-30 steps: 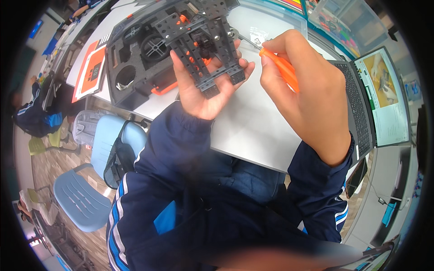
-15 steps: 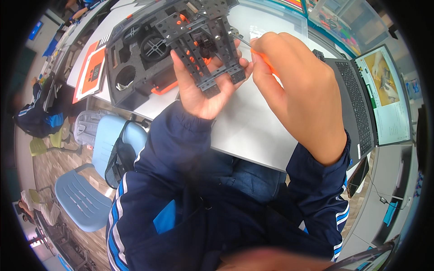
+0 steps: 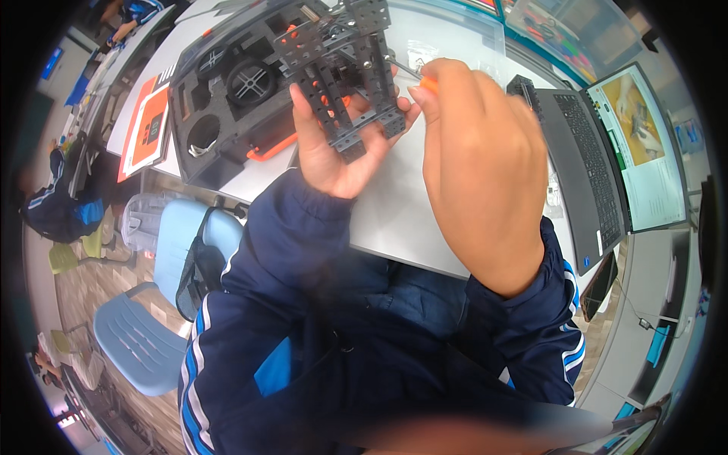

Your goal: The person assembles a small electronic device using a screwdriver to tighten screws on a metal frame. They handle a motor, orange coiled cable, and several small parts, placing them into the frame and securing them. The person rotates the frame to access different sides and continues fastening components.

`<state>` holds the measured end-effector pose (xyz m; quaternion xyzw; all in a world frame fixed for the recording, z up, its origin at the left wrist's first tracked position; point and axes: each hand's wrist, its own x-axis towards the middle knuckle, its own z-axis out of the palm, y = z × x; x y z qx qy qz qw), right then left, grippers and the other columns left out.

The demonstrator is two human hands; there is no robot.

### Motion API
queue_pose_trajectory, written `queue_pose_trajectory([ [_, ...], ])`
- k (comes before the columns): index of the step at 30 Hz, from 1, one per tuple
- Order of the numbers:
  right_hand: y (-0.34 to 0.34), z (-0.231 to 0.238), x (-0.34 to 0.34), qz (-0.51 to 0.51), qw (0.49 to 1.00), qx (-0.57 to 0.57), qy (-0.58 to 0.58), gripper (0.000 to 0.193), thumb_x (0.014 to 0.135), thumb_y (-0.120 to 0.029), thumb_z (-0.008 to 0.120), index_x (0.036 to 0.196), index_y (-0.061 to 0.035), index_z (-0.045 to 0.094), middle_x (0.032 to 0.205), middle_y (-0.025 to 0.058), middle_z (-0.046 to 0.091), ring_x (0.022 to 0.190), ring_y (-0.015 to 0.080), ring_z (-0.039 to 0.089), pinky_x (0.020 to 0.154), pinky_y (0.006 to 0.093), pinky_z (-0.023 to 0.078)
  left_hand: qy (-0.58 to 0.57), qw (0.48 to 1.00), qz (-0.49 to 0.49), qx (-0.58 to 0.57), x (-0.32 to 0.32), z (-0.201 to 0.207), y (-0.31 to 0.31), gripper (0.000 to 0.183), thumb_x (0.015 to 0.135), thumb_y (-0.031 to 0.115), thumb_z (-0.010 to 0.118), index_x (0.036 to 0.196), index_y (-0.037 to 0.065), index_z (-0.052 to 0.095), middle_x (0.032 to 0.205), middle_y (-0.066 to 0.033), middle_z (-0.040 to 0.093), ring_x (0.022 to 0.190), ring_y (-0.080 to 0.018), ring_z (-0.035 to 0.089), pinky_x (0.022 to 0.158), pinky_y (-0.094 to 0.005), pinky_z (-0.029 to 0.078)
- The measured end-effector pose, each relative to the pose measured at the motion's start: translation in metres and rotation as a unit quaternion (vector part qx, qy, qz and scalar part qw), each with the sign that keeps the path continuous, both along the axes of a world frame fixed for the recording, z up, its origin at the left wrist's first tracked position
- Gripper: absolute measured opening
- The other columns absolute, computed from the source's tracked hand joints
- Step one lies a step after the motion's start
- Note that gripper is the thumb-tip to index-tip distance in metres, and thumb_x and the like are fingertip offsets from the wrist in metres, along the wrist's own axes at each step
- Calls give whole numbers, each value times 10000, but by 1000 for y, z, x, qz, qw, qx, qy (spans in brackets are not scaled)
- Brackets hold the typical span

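My left hand (image 3: pixel 330 163) is closed round the lower end of a dark perforated frame (image 3: pixel 381 83), built from beams and plates with screws and some orange parts. It holds the frame tilted up over the white table. My right hand (image 3: pixel 485 163) grips a screwdriver (image 3: pixel 430 83) by its orange handle, most of which the fingers hide. The thin metal shaft points left to the frame's right side, with its tip at or close to a screw there. Whether the tip sits in the screw head I cannot tell.
Behind the frame lies an open dark case (image 3: pixel 235 121) with foam cut-outs and a black wheel (image 3: pixel 251 82). An orange and white booklet (image 3: pixel 145 133) rests left of it. An open laptop (image 3: pixel 580 152) stands on the right. Blue chairs (image 3: pixel 140 341) are at the left.
My right hand has turned about the screwdriver, its back now facing up more and its wrist further left. The frame stays in my left hand, nearly unmoved. The view has shifted slightly.
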<state>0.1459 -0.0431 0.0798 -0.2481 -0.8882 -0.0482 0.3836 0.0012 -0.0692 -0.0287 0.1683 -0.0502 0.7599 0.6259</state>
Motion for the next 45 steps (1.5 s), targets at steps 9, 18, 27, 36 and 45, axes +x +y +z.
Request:
queue_pose_trajectory([
  [9,4,2,19,19,982,-188,1,117,912,-63,614,971,8,542,871,151,625,726,343,622,619,411,473,86,994,53,-50,0,-4,5,899,806,732,571,1409,80,430,1345,-155,512,1239,-321,476,1119,-505,312],
  [18,7,-18,25,-22,999,-36,-24,120,907,-31,595,1011,15,556,879,159,582,834,381,606,692,408,478,119,988,74,-65,0,-12,9,812,861,681,545,1353,38,488,1307,-172,545,1079,-344,591,1097,-513,356],
  [27,0,-26,26,6,999,-27,46,188,814,16,605,984,45,531,883,160,480,777,328,591,667,387,495,147,979,105,-95,5,-1,4,831,849,684,561,1425,101,419,1333,-186,511,1218,-333,468,1084,-528,337],
  [36,3,-26,27,-25,990,141,16,241,801,1,679,1028,52,618,830,99,566,711,225,597,606,303,510,112,989,69,-65,3,1,4,739,882,679,508,1348,105,508,1282,-127,553,1066,-308,585,1073,-540,343],
  [45,7,-25,26,-64,983,147,-93,186,787,-175,643,821,-16,553,702,62,531,592,173,552,469,256,445,102,991,57,-66,3,1,2,732,877,678,518,1340,112,514,1286,-115,555,1083,-320,567,1082,-543,331],
])
